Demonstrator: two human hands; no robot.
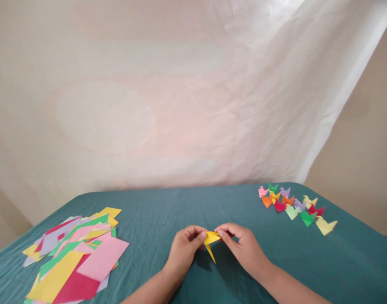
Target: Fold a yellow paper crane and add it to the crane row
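A small folded yellow paper piece (210, 242) is held just above the teal tablecloth (155, 219), near the front middle. My left hand (184, 250) pinches its left side with curled fingers. My right hand (242, 245) pinches its right side with thumb and forefinger. A pointed tip of the paper hangs down between the two hands.
A loose pile of coloured paper sheets (74, 253), yellow, pink, red, green and lilac, lies at the front left. Several small folded paper figures (295, 206) in mixed colours are grouped at the back right. A pale creased sheet (181, 93) hangs behind the table.
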